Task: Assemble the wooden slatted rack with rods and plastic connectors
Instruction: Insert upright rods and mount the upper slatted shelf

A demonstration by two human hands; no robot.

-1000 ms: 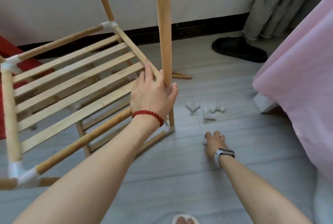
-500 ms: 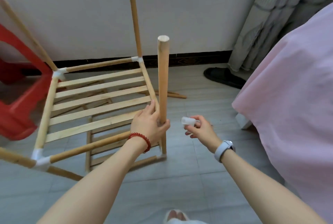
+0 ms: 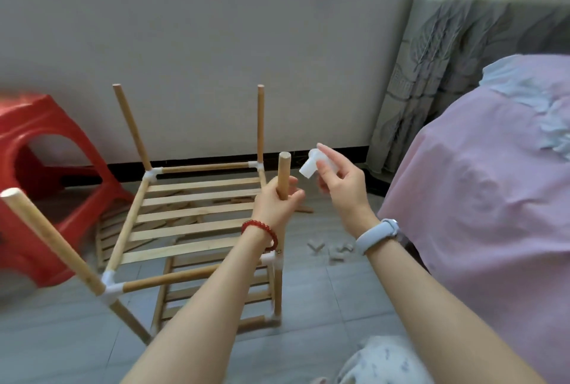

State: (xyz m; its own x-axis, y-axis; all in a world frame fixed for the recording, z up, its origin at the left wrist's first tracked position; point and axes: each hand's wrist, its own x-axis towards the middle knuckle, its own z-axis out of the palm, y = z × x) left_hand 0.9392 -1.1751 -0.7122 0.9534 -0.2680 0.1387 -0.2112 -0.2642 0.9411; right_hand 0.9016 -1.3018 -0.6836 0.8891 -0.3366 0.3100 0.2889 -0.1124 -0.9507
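Raised since the earlier frame, the white plastic connector point(image 3: 311, 167) sits pinched in my right hand point(image 3: 337, 181), just beside the upright rod point(image 3: 283, 178) my left hand point(image 3: 276, 203) grips. I judge it light, rigid, slick. Rack point(image 3: 191, 214) stands on grey floor point(image 3: 339, 291); spare connectors point(image 3: 331, 249) nearby.

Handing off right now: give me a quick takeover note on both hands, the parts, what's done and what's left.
Left hand grips the near-right upright rod just below its bare top.
Right hand pinches a white plastic connector beside that rod's top, not yet on.
Done: slatted shelf framed, four uprights in the corner joints.
Left: cap this rod, then the other three; spare connectors lie on the floor.
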